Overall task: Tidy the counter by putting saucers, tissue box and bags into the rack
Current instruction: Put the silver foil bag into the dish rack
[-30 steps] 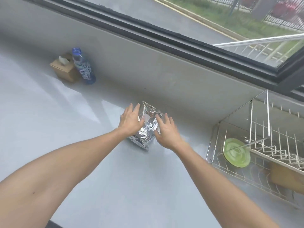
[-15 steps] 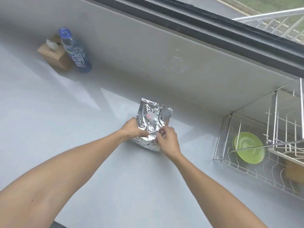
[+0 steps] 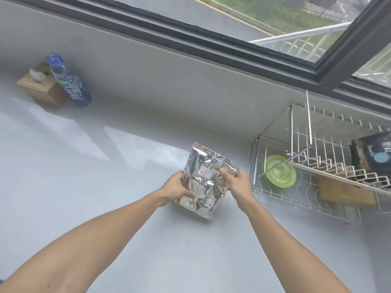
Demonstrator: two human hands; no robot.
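At far left a brown tissue box (image 3: 39, 86) with a tissue poking out stands on the grey counter (image 3: 105, 187), touching a blue-capped bottle (image 3: 68, 81). In the middle the left hand (image 3: 176, 187) and right hand (image 3: 238, 182) grip a crinkled silver foil bag (image 3: 203, 182) by its two sides, upright and tilted. At right the wire rack (image 3: 296, 197) holds a green saucer (image 3: 279, 171) and a brown box (image 3: 344, 190) below, a dark bag (image 3: 374, 153) above
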